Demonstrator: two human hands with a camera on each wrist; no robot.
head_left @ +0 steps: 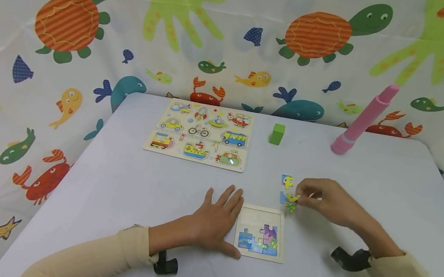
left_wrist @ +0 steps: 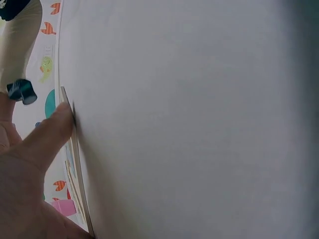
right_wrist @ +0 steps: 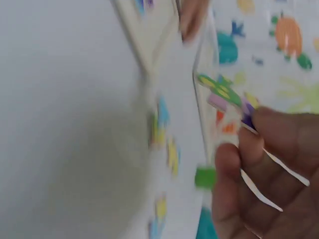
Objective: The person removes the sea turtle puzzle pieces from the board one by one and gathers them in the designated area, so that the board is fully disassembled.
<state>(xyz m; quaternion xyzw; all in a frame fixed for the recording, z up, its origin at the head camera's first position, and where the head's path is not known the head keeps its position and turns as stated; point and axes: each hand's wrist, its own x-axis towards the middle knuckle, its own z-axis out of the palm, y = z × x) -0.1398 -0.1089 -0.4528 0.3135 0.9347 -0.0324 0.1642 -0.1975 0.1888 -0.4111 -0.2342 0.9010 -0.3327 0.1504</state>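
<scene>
My left hand (head_left: 215,223) lies with its fingers spread at the left side of a small wooden puzzle tray (head_left: 257,258). In the left wrist view its thumb (left_wrist: 55,132) touches the tray's edge. Several joined puzzle pieces (head_left: 259,242), blue and purple, fill the lower part of the tray. Just beyond the tray's upper right corner, my right hand (head_left: 328,200) pinches a puzzle piece (right_wrist: 224,92) in green, yellow and purple between thumb and fingertips. Loose blue-and-yellow puzzle pieces (head_left: 286,180) lie on the table beside that hand.
A larger wooden puzzle board (head_left: 201,133) with vehicle pictures lies at the back left. Right of it stands a green block (head_left: 277,134). A pink tube-like object (head_left: 363,121) stands tilted at the back right, before a sea-animal patterned cloth (head_left: 233,43).
</scene>
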